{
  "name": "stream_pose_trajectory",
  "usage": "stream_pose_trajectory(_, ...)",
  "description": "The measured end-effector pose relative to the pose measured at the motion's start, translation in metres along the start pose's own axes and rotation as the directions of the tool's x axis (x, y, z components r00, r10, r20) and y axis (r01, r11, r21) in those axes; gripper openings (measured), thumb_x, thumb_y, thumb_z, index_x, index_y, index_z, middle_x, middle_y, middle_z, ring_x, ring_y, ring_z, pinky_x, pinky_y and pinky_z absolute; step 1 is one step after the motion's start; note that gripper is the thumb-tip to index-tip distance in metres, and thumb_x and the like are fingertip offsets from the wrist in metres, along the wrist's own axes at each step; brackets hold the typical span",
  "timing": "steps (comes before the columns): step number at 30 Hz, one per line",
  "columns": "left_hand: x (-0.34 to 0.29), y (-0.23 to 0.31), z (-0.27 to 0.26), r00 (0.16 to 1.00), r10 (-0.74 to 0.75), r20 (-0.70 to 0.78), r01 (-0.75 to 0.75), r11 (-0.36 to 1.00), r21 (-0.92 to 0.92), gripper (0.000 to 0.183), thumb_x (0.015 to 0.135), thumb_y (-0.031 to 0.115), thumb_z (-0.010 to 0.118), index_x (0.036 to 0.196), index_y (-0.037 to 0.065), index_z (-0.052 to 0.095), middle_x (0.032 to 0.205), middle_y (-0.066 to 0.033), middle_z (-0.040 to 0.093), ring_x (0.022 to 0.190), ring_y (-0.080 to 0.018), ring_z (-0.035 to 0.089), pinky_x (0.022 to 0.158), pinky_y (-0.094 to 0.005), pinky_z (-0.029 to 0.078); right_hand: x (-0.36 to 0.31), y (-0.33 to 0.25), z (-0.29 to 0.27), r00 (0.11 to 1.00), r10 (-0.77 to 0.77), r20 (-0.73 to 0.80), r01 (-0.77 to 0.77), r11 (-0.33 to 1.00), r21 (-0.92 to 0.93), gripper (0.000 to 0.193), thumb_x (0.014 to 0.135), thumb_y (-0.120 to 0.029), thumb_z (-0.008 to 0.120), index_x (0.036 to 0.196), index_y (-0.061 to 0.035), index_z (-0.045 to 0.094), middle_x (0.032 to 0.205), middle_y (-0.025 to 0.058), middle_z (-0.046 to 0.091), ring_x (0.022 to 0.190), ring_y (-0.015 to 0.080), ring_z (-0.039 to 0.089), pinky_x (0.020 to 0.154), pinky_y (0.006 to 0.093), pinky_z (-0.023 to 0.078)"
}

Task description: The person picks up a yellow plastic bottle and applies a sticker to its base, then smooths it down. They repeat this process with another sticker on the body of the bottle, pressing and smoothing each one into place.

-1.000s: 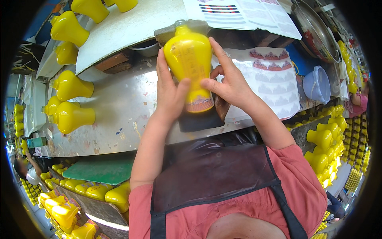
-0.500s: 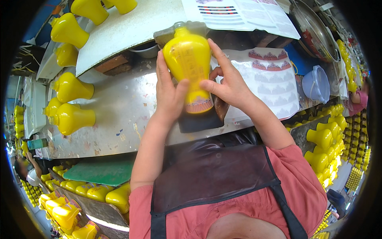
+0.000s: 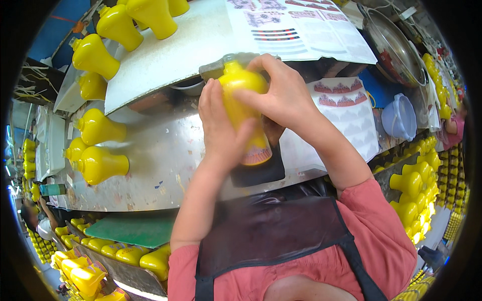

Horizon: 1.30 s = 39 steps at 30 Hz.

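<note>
A glossy yellow bottle (image 3: 241,120) with a clear neck lies on a dark rest on the metal bench, its neck pointing away from me. A patterned reddish decal band (image 3: 257,155) runs round its base. My left hand (image 3: 221,125) grips its left side, with the fingers along the body and the blurred thumb lying across the lower front. Higher up, my right hand (image 3: 281,90) wraps over the right shoulder, and its thumb presses on the front. Between them the hands cover much of the bottle's front. Under the base shows a black pad (image 3: 258,173).
Decal sheets (image 3: 344,115) lie to the right, with more on a raised white board (image 3: 201,30) behind. Several yellow bottles (image 3: 103,165) stand at the left. A pale blue bucket (image 3: 399,118) and a large metal pan (image 3: 394,45) are at the right. Bottles fill racks (image 3: 130,253) below the bench.
My right hand has moved up from the bottle's middle to its shoulder. The bottle looks slightly turned, and its printed front is now largely covered. The whole view has shifted a little.
</note>
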<state>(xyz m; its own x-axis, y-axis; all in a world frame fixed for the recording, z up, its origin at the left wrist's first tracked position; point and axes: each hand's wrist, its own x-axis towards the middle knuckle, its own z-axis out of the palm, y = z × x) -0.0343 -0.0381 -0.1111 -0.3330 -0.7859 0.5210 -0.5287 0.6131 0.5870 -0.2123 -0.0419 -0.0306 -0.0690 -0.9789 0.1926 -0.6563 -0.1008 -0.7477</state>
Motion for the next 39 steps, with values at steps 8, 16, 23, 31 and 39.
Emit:
stream_pose_trajectory(8, 0.001, 0.000, -0.002, 1.000, 0.015, 0.012, -0.015, 1.000, 0.004, 0.100, 0.083, 0.032, 0.075, 0.158, -0.002, 0.019, 0.160, -0.0291, 0.024, 0.148, -0.0476, 0.025, 0.123, -0.0545, 0.024, 0.005, 0.014, 0.002, 0.998, -0.059, -0.025, 0.062, 0.989, 0.135, 0.039, 0.087, -0.021, 0.077, 0.121, -0.0047, 0.067, 0.106, 0.0102, 0.072, 0.071, 0.0123, 0.068, 0.063, 0.0282, 0.054)
stream_pose_trajectory(16, 0.000, 0.000, -0.001, 1.000, 0.017, -0.007, -0.017, 0.998, -0.062, 0.100, 0.080, 0.030, 0.079, 0.157, 0.002, 0.022, 0.159, -0.0288, 0.025, 0.146, -0.0483, 0.027, 0.121, -0.0550, 0.027, -0.005, 0.021, 0.004, 0.817, -0.576, 0.030, 0.560, 0.781, -0.277, 0.035, 0.089, -0.029, 0.075, 0.124, -0.0306, 0.073, 0.087, 0.0122, 0.064, 0.066, 0.0282, 0.065, 0.058, 0.0393, 0.054)
stream_pose_trajectory(23, 0.001, 0.003, -0.003, 1.000, -0.013, 0.014, 0.014, 0.998, -0.057, 0.087, 0.080, 0.030, 0.079, 0.154, 0.009, 0.037, 0.158, -0.0279, 0.026, 0.144, -0.0487, 0.030, 0.119, -0.0552, 0.030, -0.009, 0.034, 0.004, 0.889, -0.451, 0.072, 0.456, 0.865, -0.212, 0.042, 0.090, -0.034, 0.072, 0.132, -0.0307, 0.069, 0.082, 0.0125, 0.058, 0.067, 0.0326, 0.065, 0.061, 0.0420, 0.054)
stream_pose_trajectory(31, 0.002, 0.002, -0.005, 1.000, -0.002, 0.010, 0.003, 0.998, -0.063, 0.091, 0.080, 0.030, 0.079, 0.154, 0.006, 0.033, 0.158, -0.0277, 0.026, 0.145, -0.0479, 0.030, 0.120, -0.0544, 0.028, 0.031, 0.022, -0.032, 0.983, 0.131, 0.132, -0.165, 0.942, 0.291, 0.035, 0.103, -0.035, 0.062, 0.122, -0.0064, 0.071, 0.092, 0.0061, 0.074, 0.085, 0.0146, 0.072, 0.075, 0.0283, 0.058)
stream_pose_trajectory(39, 0.001, 0.000, -0.005, 0.999, -0.041, 0.019, 0.043, 0.982, -0.183, 0.101, 0.079, 0.024, 0.079, 0.159, 0.001, 0.021, 0.160, -0.0267, 0.027, 0.148, -0.0446, 0.029, 0.122, -0.0519, 0.025, 0.011, 0.006, -0.029, 0.822, -0.553, 0.138, 0.554, 0.832, 0.036, 0.031, 0.085, -0.002, 0.076, 0.116, -0.0081, 0.070, 0.104, 0.0101, 0.072, 0.092, 0.0211, 0.071, 0.081, 0.0301, 0.057)
